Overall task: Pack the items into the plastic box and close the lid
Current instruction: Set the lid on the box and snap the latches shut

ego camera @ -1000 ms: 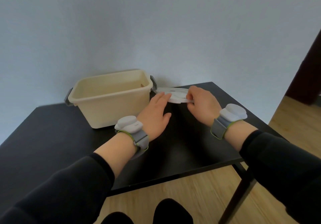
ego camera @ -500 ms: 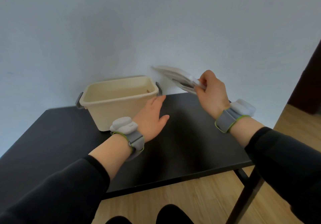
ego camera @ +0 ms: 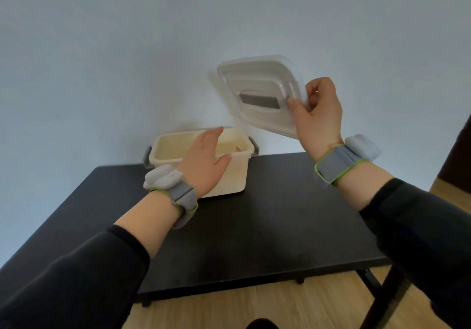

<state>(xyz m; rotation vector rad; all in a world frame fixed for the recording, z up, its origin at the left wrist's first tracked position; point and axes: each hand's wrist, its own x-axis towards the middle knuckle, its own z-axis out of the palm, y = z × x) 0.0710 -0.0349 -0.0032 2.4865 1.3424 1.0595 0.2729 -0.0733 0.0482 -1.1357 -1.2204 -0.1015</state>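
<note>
A cream plastic box (ego camera: 229,175) stands uncovered at the back of the black table (ego camera: 267,231), with grey latches on both ends. What lies inside is mostly hidden. My right hand (ego camera: 317,117) is shut on the right edge of the clear lid (ego camera: 257,94), which is tilted in the air above and to the right of the box; a grey strip shows in its middle. My left hand (ego camera: 206,163) hovers open, fingers apart, in front of the box's near wall and over its rim.
A plain pale wall rises right behind the box. The table's front edge is near me, with wooden floor (ego camera: 280,308) below and a dark table leg (ego camera: 382,300) at the lower right. A dark doorway edge (ego camera: 458,155) is at the far right.
My right hand has lifted the lid off the table and raised it up, tilting it so that its flat face shows. My left hand has moved left and forward to the box.
</note>
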